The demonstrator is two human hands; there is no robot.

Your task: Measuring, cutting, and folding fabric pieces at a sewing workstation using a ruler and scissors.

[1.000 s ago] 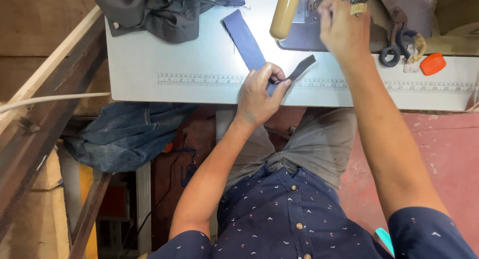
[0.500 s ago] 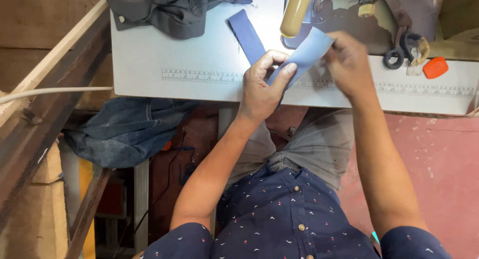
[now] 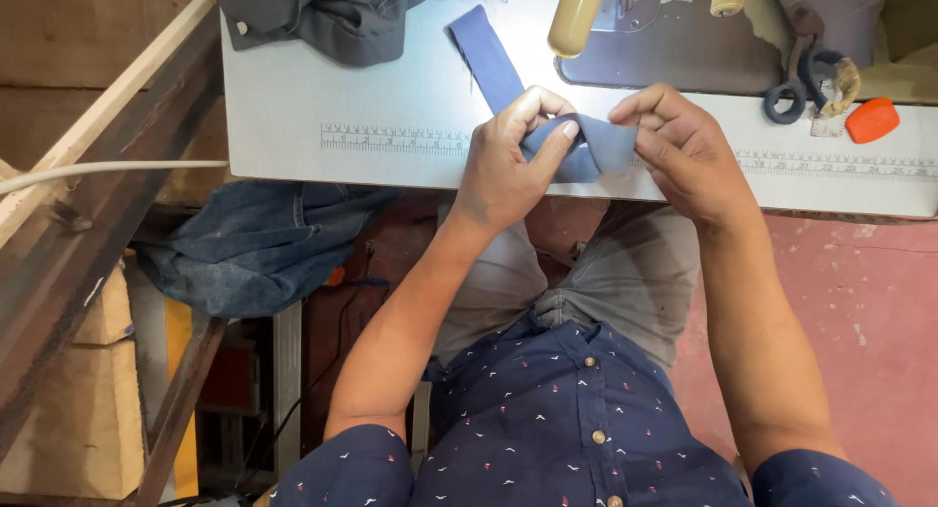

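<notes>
The left hand (image 3: 508, 165) and the right hand (image 3: 679, 150) both pinch a small blue fabric piece (image 3: 591, 146) between them, just above the near edge of the pale surface (image 3: 322, 97). The left thumb lies across the cloth with the fingers curled behind it; the right hand's fingers are closed on its other end, so the piece is bunched and folded between the two grips. A longer blue strip (image 3: 489, 58) lies flat on the surface, running away from the left hand toward a heap of dark grey cloth (image 3: 332, 14). Beyond the hands sits the base of a sewing machine (image 3: 674, 48). To the right, black-handled scissors (image 3: 801, 82) rest beside an orange chalk piece (image 3: 872, 119). A denim bundle (image 3: 264, 243) lies below the surface's edge.
</notes>
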